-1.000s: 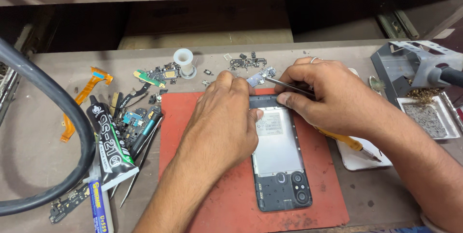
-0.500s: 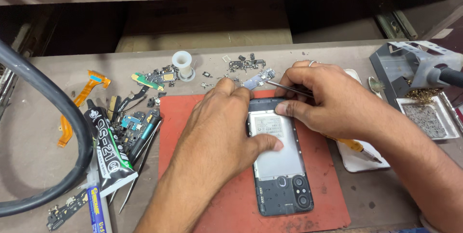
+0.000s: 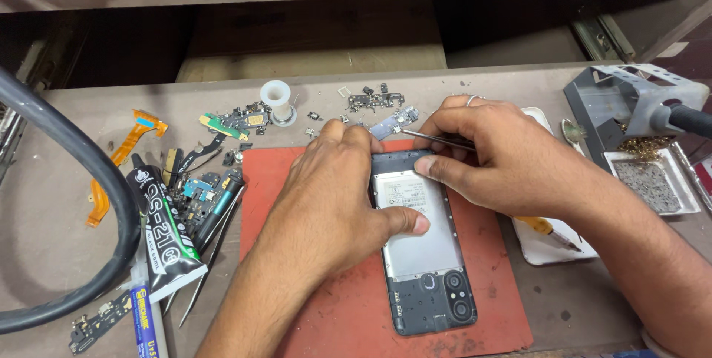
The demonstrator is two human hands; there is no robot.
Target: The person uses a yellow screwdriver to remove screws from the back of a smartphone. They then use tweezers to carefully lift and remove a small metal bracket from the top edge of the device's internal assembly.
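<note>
An opened black smartphone lies back-up on a red work mat, its battery and camera block showing. My left hand rests flat over the phone's left edge, thumb pressed on the battery. My right hand grips thin metal tweezers whose tip points left at the phone's top end, near a small grey part. A ring sits on one right finger.
Loose flex cables, small boards and screws lie scattered left and behind the mat. A black glue tube, a white solder spool, a thick black hose, a soldering-iron stand and a white tray with a screwdriver surround it.
My left hand slid down and left, uncovering the phone's top and setting the thumb on the battery. My right hand with the tweezers shifted slightly toward the phone's upper edge.
</note>
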